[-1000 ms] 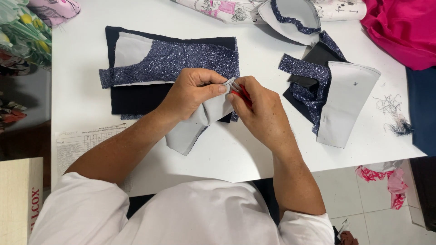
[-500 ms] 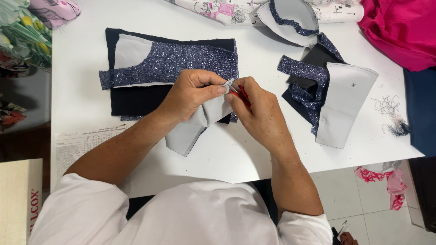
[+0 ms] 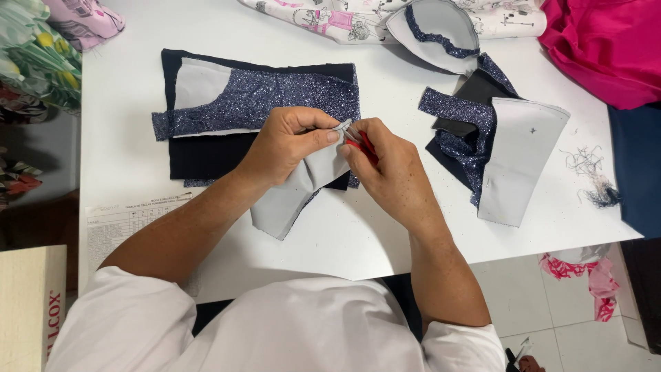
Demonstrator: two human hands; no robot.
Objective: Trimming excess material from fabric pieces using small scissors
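Hands unmoved: your left hand (image 3: 292, 141) still pinches grey cloth (image 3: 289, 196), right hand (image 3: 385, 165) closed on red tool (image 3: 363, 146) beside it.

both hands (image 3: 341, 148) meet over the middle of the white counter (image 3: 385, 234), pinching a grey fabric piece (image 3: 292, 193). just behind them the stack of dark and glittery blue panels (image 3: 255, 117) fills the counter, so a straight reach forward crosses cloth. to the right, a second pile of glitter and grey pieces (image 3: 496, 148) lies close by, with only a narrow bare strip between it and the right wrist. a tangle of loose threads (image 3: 589, 172) sits beyond that, near the pink cloth (image 3: 606, 48). the front edge and the far left strip of the counter lie bare.
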